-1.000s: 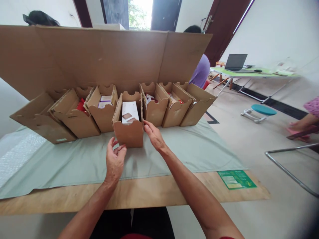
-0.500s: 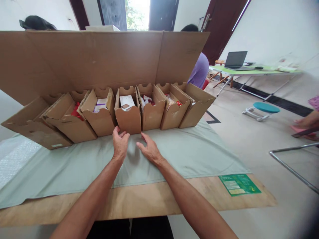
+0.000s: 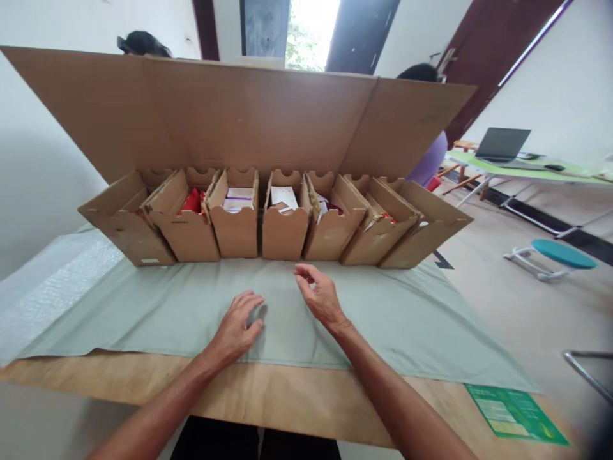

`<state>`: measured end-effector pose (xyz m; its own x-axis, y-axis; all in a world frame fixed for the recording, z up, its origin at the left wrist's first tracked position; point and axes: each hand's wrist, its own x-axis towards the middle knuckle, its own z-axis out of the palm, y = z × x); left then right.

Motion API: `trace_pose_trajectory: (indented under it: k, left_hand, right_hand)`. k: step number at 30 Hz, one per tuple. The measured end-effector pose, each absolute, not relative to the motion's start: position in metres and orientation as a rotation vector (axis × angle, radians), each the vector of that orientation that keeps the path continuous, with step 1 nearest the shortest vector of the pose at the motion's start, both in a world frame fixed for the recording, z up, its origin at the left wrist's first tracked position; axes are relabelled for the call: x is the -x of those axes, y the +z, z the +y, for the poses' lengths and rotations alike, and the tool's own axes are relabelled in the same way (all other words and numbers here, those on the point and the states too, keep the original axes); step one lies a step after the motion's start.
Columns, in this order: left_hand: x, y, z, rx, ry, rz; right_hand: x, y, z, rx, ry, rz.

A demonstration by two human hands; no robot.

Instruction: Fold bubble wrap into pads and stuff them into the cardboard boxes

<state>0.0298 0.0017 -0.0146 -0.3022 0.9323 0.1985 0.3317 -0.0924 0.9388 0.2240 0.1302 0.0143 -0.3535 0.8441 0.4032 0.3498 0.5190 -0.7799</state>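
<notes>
My left hand [image 3: 238, 326] rests palm down on the pale green cloth [image 3: 167, 306], fingers loosely stretched, holding nothing. My right hand [image 3: 318, 295] hovers just above the cloth with fingers apart and slightly curled, empty. Ahead of both hands stands a row of several small open cardboard bins. The middle bin [image 3: 285, 223] holds a white card or packet and is in line with its neighbours. The bin to its left [image 3: 235, 220] holds a white and purple packet. Red items show in another bin [image 3: 184, 223].
A tall cardboard sheet [image 3: 239, 115] stands behind the bins. The cloth lies on a wooden table [image 3: 297, 402] with a green label [image 3: 514, 414]. Two people's heads show behind the cardboard. To the right are a stool [image 3: 555, 255] and a laptop [image 3: 502, 144] on a green table.
The middle bin was pushed back into the row by both hands. Both hands then drew back toward me onto the cloth, and the camera view shifted left.
</notes>
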Motion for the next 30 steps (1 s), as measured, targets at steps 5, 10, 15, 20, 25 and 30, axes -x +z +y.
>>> trace_pose_trajectory:
  k: [5, 10, 15, 20, 25, 30]
  left_hand:
    - [-0.030, -0.012, 0.003, -1.301, 1.560, 1.731]
    - [-0.017, -0.007, 0.007, -1.142, 1.805, 1.834]
    - [-0.004, -0.008, 0.010, -0.917, 2.068, 1.841]
    - [0.017, -0.010, 0.014, -0.625, 2.269, 1.846]
    - [0.023, -0.003, 0.007, -0.596, 2.204, 1.823]
    - [-0.022, 0.003, -0.039, -0.891, 1.982, 1.691]
  right_hand:
    - [-0.151, 0.108, 0.133, 0.876, 0.620, -2.213]
    - [-0.080, 0.159, 0.161, 1.162, 0.375, -2.448]
    - [-0.083, 0.148, 0.151, 1.208, 0.380, -2.423]
    - [-0.168, 0.134, 0.079, 1.030, 0.603, -2.335]
    - [-0.281, 0.145, 0.028, 0.858, 0.905, -2.314]
    - [-0.369, 0.128, 0.030, 1.082, 0.874, -1.895]
